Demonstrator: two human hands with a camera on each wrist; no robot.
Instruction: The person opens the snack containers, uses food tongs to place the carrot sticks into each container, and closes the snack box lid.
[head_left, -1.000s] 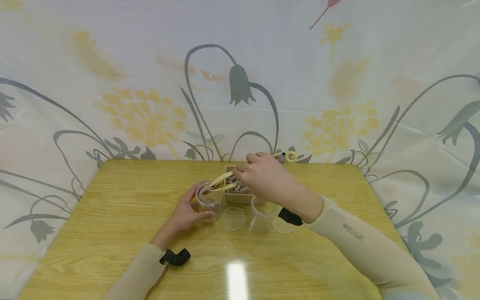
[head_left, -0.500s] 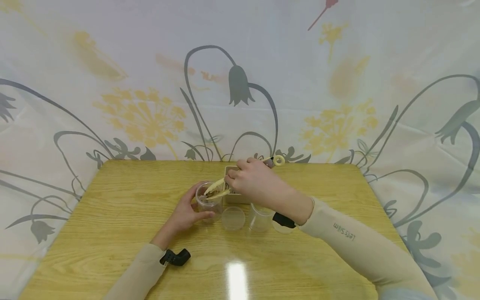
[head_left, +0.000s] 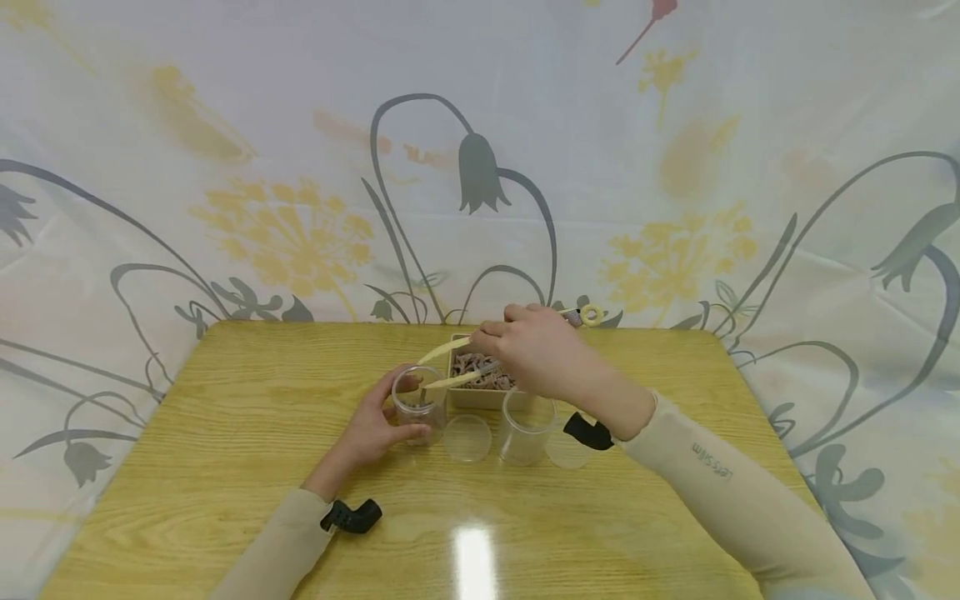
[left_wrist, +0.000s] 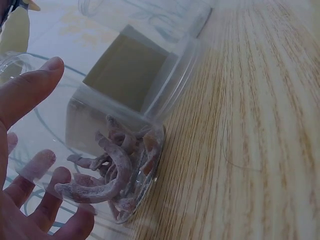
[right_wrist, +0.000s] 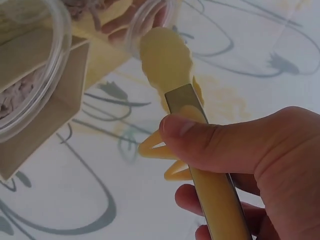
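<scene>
Head view: I see the left hand (head_left: pixel 367 429) clasped round a jar (head_left: pixel 418 413) of strips (left_wrist: pixel 120 162), tongs (head_left: pixel 453 380) parted at its mouth, a tray (head_left: pixel 480 401) rightward, the right hand (head_left: pixel 546 352) gripping the tongs; I judge this release, next requiring return to the tray.

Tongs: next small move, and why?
Probably move the tongs over the box for another pick: they stand open by the jar, which the left hand holds; some pieces already lie inside it, and more pieces lie in the box.
</scene>
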